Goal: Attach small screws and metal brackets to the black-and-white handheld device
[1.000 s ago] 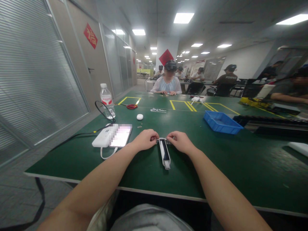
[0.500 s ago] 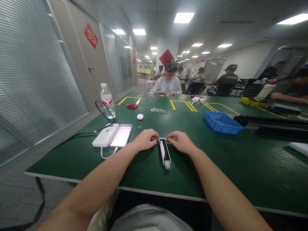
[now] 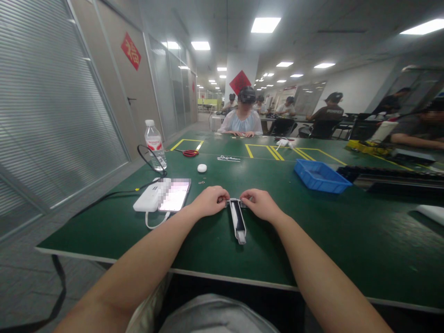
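A long, narrow white object with a black inner panel [image 3: 238, 218] lies on the green table in front of me, its pale tapered end pointing my way. At its far end is a thin light crosspiece. My left hand [image 3: 213, 200] is closed in a pinch at the left end of that crosspiece. On the other side, my right hand [image 3: 260, 203] pinches at the right end, fingertips pressed together. The fingertips hide part of both ends, and the object's exact kind is too small to tell.
To the left lie a white power bank [image 3: 147, 196] and a lit phone [image 3: 176, 195], with a water bottle [image 3: 155, 147] behind. A white earbud case [image 3: 201, 168], red-handled scissors [image 3: 190, 153] and a blue tray [image 3: 321, 175] are farther off. A person [image 3: 243, 118] sits opposite.
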`<state>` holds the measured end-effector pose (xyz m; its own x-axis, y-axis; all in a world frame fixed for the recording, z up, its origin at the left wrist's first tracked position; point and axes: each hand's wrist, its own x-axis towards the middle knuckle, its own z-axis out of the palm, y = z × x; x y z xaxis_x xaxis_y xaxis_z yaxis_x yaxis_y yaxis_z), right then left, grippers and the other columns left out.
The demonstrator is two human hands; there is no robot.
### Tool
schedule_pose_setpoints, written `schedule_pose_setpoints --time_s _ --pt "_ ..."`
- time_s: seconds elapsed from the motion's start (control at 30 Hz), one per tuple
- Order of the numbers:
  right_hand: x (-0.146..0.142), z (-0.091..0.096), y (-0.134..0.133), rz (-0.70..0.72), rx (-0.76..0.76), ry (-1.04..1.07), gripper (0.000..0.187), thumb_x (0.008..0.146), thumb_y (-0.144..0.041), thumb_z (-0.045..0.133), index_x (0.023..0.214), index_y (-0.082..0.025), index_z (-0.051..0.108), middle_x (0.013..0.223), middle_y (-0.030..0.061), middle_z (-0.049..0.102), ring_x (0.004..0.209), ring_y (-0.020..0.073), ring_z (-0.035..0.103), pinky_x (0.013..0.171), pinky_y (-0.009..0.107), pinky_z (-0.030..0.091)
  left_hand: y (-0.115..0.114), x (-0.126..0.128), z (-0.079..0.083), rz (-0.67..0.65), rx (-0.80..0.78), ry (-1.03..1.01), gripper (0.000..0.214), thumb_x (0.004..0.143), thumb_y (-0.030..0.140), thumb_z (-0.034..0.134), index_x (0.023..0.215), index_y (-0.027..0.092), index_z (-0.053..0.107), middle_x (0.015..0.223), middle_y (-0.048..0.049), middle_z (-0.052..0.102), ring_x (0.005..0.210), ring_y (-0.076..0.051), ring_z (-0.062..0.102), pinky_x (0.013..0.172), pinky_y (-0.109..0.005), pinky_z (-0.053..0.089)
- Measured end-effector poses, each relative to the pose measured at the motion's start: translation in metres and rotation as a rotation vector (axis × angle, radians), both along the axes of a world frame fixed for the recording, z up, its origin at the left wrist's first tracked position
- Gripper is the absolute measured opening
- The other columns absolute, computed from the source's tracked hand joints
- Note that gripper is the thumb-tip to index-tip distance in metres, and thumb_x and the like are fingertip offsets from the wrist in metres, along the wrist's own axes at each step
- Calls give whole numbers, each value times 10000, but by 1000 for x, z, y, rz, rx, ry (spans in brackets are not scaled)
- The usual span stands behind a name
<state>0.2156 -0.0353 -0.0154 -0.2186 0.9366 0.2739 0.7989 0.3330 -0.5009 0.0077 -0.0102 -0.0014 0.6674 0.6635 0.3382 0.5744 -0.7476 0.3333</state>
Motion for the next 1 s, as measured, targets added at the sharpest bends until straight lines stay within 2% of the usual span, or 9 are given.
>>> schedule_pose_setpoints --time_s 0.37,0.6,0.87,1.0 --pt "-3 -1 0 -5 51 -34 159 808 -206 525 827 -184 682 789 29 610 674 120 510 649 238 389 2 0 -2 -10 -1 -10 178 719 109 540 841 153 663 737 -16 582 675 -119 526 641 -213 417" --pt "-4 2 -2 2 52 -32 173 816 -212 525 821 -179 694 810 40 623 714 130 533 688 246 401 0 0 0 -1 6 -9 179 716 101 541 833 151 667 727 -15 579 669 -118 525 637 -212 416" --pt "-4 4 -4 8 29 -4 168 784 -245 547 812 -185 702 807 35 625 643 115 530 658 245 420 -1 1 0 1 -6 -11 172 728 118 539 839 150 667 740 -20 586 676 -120 529 645 -214 423" --pt "-4 5 -4 6 14 -5 175 762 -200 541 823 -186 705 814 33 623 636 110 519 647 241 416 0 0 -1 -7 0 -17 175 723 116 539 834 149 670 734 -20 586 668 -119 523 636 -212 417"
